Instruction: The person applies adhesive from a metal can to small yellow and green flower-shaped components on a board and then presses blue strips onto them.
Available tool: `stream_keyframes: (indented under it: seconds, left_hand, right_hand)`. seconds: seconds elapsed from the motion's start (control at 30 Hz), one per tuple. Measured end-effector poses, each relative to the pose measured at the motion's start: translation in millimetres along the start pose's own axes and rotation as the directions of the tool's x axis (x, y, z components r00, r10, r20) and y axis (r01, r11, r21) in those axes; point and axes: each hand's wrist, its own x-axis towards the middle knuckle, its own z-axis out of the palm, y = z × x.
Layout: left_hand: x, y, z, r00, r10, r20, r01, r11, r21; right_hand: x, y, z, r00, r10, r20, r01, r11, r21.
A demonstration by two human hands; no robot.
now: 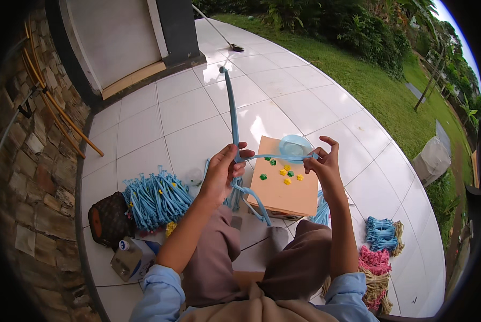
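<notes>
Left hand: the left hand point(221, 174) is curled shut around a long, flat, light blue plastic strip point(233, 110). The strip sticks up past the fingers and away from the person, with a small bend at its tip.
Right hand: the right hand point(324, 163) pinches the same blue strip with thumb and first finger. The other fingers are spread and lifted.
Strip: it is thin, smooth and bendy. It runs flat between the two hands and makes a round loop just above the right hand. A loose end hangs down below the left hand.
Box: a square, light brown cardboard box point(286, 190) sits under and between both hands.
Beads: small yellow and green flower beads point(286, 173) lie on the box top, just below the strip.
Blue pile: a bumpy heap of knotted blue strip pieces point(155, 197) lies to the left of the left hand, on shiny white floor tiles point(186, 115).
Bag: a dark brown bag point(107, 220) sits left of that heap.
Bundles: stringy blue, pink and tan bundles point(379, 252) lie below and right of the right hand.
</notes>
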Motion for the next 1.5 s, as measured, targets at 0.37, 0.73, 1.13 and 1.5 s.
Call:
stream_keyframes:
  seconds: [0.37,0.73,1.13,1.5]
  left_hand:
    - [-12.9,-8.6,3.5,0.992,0.116,0.048,-0.122,0.804,0.582]
    - [-16.7,-6.3,7.7,0.985,0.006,0.173,-0.128,0.700,0.702]
    - [-1.6,-10.8,-18.4,0.994,0.045,-0.098,0.053,0.592,0.804]
    - [11.8,-14.7,-38.5,0.965,0.222,-0.138,0.040,0.395,0.918]
  right_hand:
    - [-4.3,-11.9,13.5,0.983,-0.098,0.158,0.113,0.990,-0.089]
    - [5.8,-4.5,31.9,0.962,-0.266,-0.067,0.274,0.946,0.172]
    - [43.0,74.7,7.7,0.981,-0.138,0.137,0.167,0.958,-0.232]
    - [50.5,187.6,22.2,0.878,0.025,0.479,0.399,0.517,-0.758]
